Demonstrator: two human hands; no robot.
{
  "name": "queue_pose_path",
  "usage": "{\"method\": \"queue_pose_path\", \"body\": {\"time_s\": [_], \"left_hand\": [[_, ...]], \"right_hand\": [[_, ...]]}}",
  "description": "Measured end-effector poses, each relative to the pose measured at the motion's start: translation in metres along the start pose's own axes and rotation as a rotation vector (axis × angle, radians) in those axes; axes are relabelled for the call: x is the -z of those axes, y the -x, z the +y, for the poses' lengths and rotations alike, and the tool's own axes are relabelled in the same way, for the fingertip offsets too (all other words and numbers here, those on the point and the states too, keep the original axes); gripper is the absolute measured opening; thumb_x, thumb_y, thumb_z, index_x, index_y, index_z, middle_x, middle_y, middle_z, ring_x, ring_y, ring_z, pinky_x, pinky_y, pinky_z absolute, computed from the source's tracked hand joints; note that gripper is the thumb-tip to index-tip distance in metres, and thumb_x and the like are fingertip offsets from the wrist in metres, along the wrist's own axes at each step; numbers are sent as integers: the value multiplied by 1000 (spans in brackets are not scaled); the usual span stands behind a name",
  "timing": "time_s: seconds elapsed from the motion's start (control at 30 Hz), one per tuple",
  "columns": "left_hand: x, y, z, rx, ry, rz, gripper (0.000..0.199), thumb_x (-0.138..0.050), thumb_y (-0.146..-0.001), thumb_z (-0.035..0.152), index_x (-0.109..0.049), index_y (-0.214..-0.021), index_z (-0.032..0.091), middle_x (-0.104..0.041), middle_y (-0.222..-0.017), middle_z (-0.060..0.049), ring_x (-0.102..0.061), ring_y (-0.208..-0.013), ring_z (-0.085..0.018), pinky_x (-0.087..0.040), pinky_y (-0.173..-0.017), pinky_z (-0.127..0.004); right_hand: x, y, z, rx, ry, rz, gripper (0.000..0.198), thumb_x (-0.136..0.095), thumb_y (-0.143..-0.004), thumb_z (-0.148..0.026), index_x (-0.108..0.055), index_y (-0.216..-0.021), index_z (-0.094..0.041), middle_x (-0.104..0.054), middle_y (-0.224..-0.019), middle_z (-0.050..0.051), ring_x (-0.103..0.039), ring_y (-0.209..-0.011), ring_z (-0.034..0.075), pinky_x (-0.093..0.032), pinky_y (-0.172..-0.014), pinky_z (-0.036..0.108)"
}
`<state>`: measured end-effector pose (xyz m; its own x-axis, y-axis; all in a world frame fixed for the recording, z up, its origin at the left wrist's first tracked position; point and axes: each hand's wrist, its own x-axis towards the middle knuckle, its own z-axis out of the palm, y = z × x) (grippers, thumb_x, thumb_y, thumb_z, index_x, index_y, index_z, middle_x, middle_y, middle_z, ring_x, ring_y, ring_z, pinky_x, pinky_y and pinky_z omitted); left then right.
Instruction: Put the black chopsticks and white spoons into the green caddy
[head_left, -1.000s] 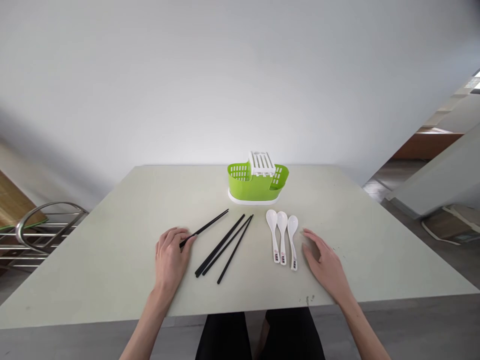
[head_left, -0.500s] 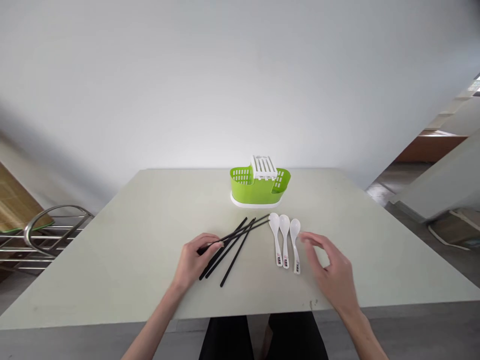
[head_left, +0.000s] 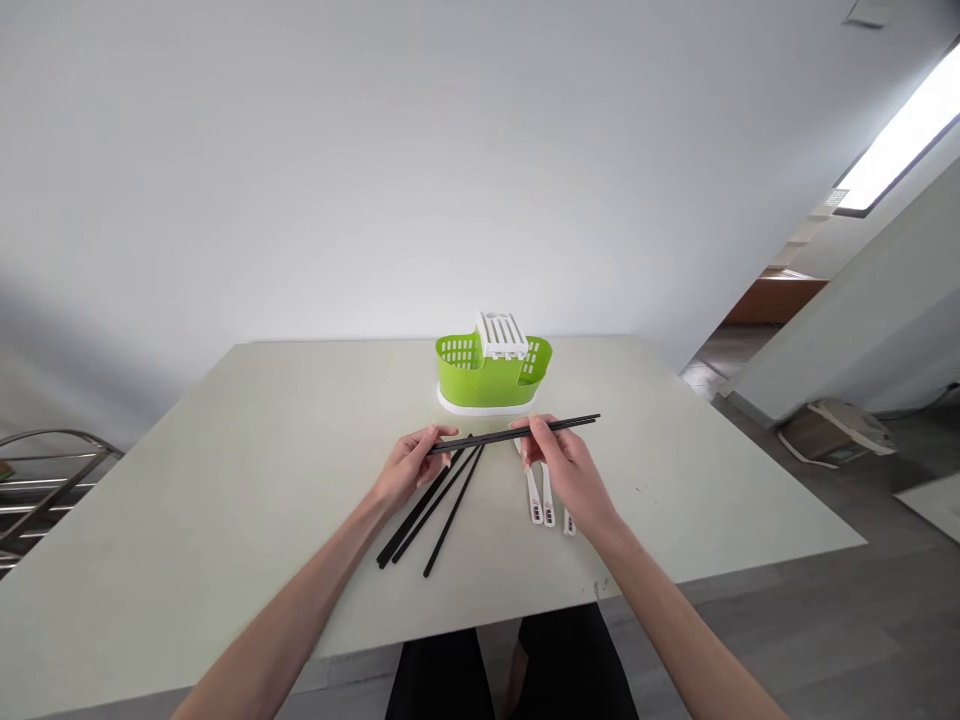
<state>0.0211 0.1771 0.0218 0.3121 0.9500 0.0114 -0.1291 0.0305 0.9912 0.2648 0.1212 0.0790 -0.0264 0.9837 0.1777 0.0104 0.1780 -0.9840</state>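
Note:
A pair of black chopsticks [head_left: 491, 437] is held level above the table between both hands. My left hand [head_left: 409, 468] grips their left end, and my right hand [head_left: 561, 468] pinches them right of the middle, with the tips sticking out past it. Several loose black chopsticks [head_left: 442, 515] lie slanted on the table beside and below my left hand. Under my right hand lie white spoons [head_left: 534, 500], their handles showing and their bowls mostly hidden. Behind the hands stands a green basket [head_left: 480, 385] with a white slotted rack [head_left: 502, 335] on top.
The pale table [head_left: 225, 500] reaches back to a plain wall [head_left: 375, 170]. A metal rack [head_left: 52, 480] stands past the table's left side. On the floor at the right is a blurry box-like object [head_left: 832, 432].
My left hand has lifted the pair of chopsticks and brought them nearly level. My right hand has moved left from beside the spoons and taken hold of them. The view has shifted right.

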Motion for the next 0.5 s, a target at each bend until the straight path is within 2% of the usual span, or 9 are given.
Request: {"method": "queue_pose_path", "body": {"time_s": [0.13, 0.3, 0.5], "left_hand": [[5, 1, -5, 27, 237, -33, 55, -65, -89, 67, -77, -110, 17, -64, -72, -1, -31, -45, -5, -23, -45, -24], [7, 2, -6, 26, 457, -31, 46, -67, -92, 58, -78, -114, 20, -70, -93, -6, -32, -53, -7, -31, -48, -25], [8, -1, -7, 24, 719, -46, 37, -78, -89, 41, -77, -111, 12, -65, -79, -2, -35, -57, -6, -39, -59, -25]], "right_hand": [[-3, -4, 1, -14, -66, 59, 51, -55, -95, -72, -72, -100, -23, -61, -77, 0, -56, -67, 17, -51, -71, 33], [-7, -8, 4, -18, -162, 70, 44, -59, -97, -65, -71, -103, -23, -59, -79, 0, -56, -67, 16, -50, -69, 33], [-12, -11, 9, -15, -271, 29, 40, -58, -99, -62, -71, -103, -24, -59, -83, 1, -57, -66, 15, -49, -67, 33]]}}
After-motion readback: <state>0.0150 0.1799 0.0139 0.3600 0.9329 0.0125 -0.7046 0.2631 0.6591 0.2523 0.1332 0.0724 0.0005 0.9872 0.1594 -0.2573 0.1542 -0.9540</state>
